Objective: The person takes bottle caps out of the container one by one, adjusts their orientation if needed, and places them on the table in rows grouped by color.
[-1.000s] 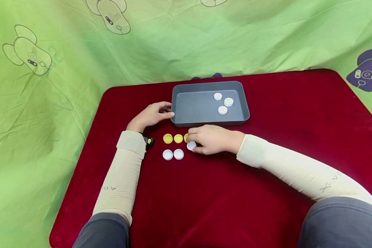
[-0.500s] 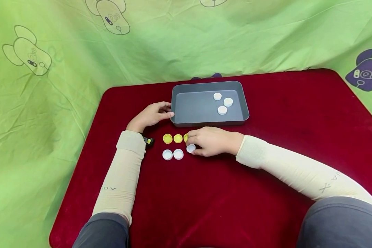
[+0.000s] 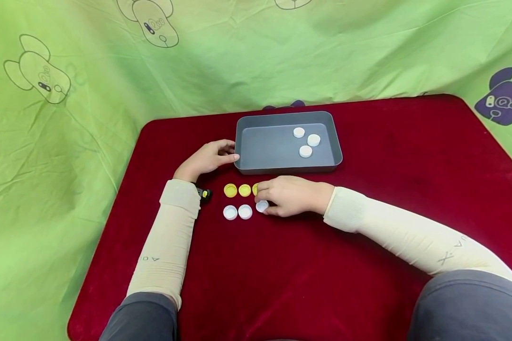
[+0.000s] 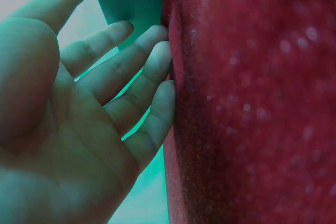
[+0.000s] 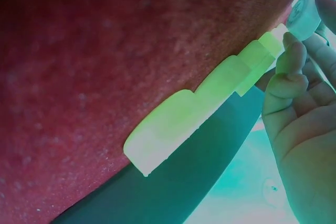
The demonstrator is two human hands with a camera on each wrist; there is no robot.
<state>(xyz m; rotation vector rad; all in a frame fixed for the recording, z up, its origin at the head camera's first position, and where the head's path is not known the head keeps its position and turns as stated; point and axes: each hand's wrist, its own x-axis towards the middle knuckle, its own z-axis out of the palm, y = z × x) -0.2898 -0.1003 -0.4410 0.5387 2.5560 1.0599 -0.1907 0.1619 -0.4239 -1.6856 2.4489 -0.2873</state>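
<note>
In the head view my right hand (image 3: 288, 195) pinches a white bottle cap (image 3: 262, 206), hollow side up, at the right end of a row with two more white caps (image 3: 245, 211). The right wrist view shows that held cap (image 5: 304, 18) between thumb and fingers. Just beyond lies a row of three yellow caps (image 3: 230, 190); my right fingers partly cover the rightmost. My left hand (image 3: 209, 158) rests at the left side of a grey tray (image 3: 264, 168), thumb on its rim. Its fingers (image 4: 157, 61) lie loosely extended beside the tray wall.
Three white caps (image 3: 306, 151) lie toward the right inside the tray. A red cloth (image 3: 247, 274) covers the table, and a green printed curtain (image 3: 324, 52) hangs behind and at the sides. A small black device (image 3: 205, 194) sits at my left wrist.
My right hand has moved slightly toward me with the white cap, bringing it closer to line with the other two white caps. The left hand has stayed at the tray.
</note>
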